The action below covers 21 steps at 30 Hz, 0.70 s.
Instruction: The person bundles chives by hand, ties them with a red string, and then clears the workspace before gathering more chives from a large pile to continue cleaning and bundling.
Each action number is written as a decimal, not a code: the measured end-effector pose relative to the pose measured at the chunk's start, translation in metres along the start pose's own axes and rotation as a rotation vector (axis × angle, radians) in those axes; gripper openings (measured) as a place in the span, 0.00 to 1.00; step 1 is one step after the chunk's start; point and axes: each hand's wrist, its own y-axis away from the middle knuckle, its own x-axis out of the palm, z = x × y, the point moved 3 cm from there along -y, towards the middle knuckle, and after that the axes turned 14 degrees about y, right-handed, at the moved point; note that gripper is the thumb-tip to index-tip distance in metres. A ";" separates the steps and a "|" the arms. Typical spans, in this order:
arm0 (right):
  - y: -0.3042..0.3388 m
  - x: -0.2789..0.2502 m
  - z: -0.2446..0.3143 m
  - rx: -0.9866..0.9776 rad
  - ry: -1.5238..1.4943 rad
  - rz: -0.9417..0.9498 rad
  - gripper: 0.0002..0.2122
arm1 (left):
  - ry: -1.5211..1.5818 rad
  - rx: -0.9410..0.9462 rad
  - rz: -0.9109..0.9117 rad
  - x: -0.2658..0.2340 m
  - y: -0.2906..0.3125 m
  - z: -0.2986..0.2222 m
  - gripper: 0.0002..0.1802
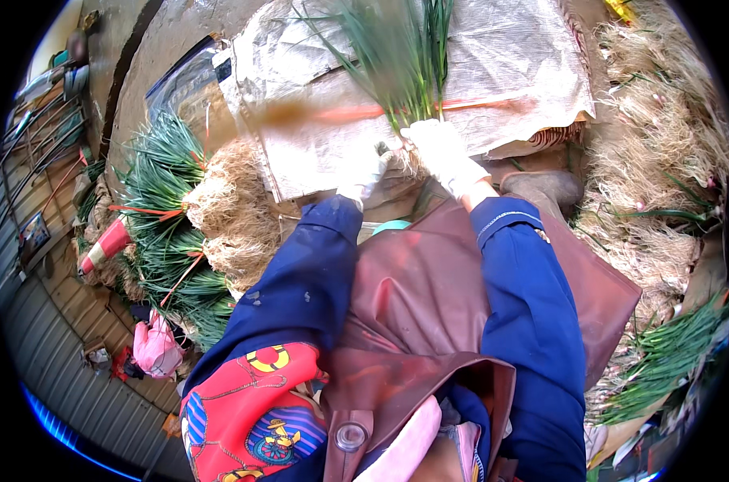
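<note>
A bunch of green onions (413,76) lies on a pale woven sack (509,72), green leaves pointing away from me and pale roots toward me. My right hand (442,153), in a white glove, is closed around the bunch's root end. Beside the roots, on their left, is my left hand (368,170), gloved in white with greyish fingertips. Its fingers are bent together, and whatever they hold cannot be made out. An orange-red strip (493,104) runs across the sack beneath the bunch.
Tied bundles of green onions (168,161), roots toward the sack, are stacked at the left. A large heap of rooty onions (645,161) fills the right side, with loose green leaves (669,361) nearer me. A brown apron (421,281) covers my lap. Pink cloth (157,347) lies lower left.
</note>
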 end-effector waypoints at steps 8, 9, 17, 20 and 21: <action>0.012 0.022 -0.009 0.056 -0.059 0.038 0.05 | 0.708 -0.681 0.561 -0.024 -0.055 -0.008 0.18; 0.012 0.019 -0.009 0.048 -0.073 0.037 0.06 | 0.728 -0.736 0.543 -0.025 -0.061 -0.002 0.19; 0.012 0.006 -0.015 0.103 -0.183 0.130 0.11 | 1.700 -0.345 -0.093 -0.051 -0.079 -0.004 0.28; 0.012 0.002 -0.023 0.138 -0.227 0.142 0.12 | 1.292 -0.285 -0.395 -0.054 -0.050 -0.005 0.28; 0.015 0.005 -0.028 0.141 -0.246 0.111 0.13 | 1.100 -0.278 -0.371 -0.050 -0.032 -0.006 0.25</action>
